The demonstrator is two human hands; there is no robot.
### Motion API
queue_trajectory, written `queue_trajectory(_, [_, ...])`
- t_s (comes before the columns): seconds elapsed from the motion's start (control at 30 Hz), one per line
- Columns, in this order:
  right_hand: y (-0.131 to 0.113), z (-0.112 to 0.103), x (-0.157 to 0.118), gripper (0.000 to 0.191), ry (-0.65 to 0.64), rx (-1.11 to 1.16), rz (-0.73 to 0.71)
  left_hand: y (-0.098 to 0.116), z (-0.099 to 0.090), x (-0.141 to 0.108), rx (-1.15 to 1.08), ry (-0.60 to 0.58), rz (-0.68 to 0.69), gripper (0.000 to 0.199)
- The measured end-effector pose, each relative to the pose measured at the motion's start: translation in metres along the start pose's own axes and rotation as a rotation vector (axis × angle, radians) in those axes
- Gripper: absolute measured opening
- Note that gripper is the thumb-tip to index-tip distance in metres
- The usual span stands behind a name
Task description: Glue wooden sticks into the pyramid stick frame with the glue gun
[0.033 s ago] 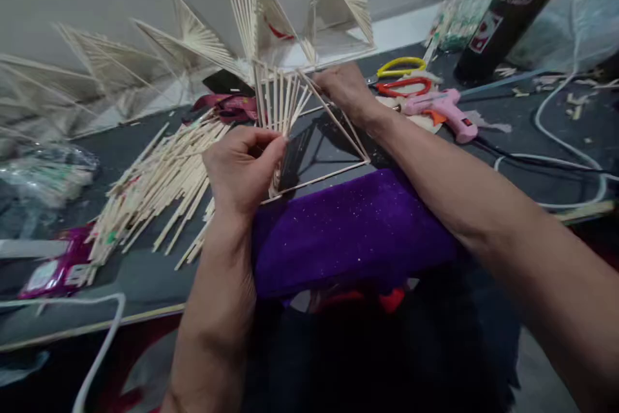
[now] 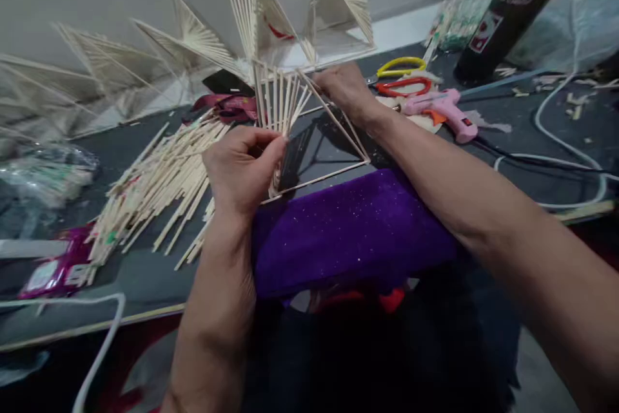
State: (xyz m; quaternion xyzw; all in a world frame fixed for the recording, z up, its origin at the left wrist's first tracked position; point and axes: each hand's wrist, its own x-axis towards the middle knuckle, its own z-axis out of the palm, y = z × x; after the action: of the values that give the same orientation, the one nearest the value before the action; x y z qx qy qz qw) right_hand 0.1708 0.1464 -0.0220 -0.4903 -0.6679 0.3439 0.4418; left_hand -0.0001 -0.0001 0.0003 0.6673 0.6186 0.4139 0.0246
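Observation:
A frame of thin wooden sticks (image 2: 329, 176) stands on the dark table in front of me, with a fan of sticks (image 2: 275, 100) rising along its left side. My left hand (image 2: 246, 165) is closed in a pinch on the lower part of that fan, thumb against forefinger. At the frame's raised right part, my right hand (image 2: 341, 91) is curled shut against the sticks; its fingertips are mostly hidden behind the hand. A pile of loose wooden sticks (image 2: 164, 187) lies left of my left hand. Purple cloth (image 2: 348, 232) covers the near side below the frame.
Finished-looking stick structures (image 2: 338, 0) line the wall. Right of my right hand lie a pink glue gun (image 2: 457, 113) and scissors with red and yellow handles (image 2: 403, 86). A dark bottle (image 2: 512, 13), white cable (image 2: 575, 71) and plastic-wrapped sticks (image 2: 53, 171) are around.

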Motion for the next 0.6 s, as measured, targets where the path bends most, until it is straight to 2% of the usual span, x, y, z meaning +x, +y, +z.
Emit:
queue_trajectory(0.33, [0.0065,0.0045,0.0032,0.026,-0.026,0.055,-0.013,0.0001,0.0015,0.0001,-0.032,0.028,0.045,0.005])
queue_trajectory(0.6, [0.0099,0.0047,0.0040,0.029,-0.032,0.062,-0.039,-0.0018,0.0032,0.0001,0.037,0.013,0.055,0.007])
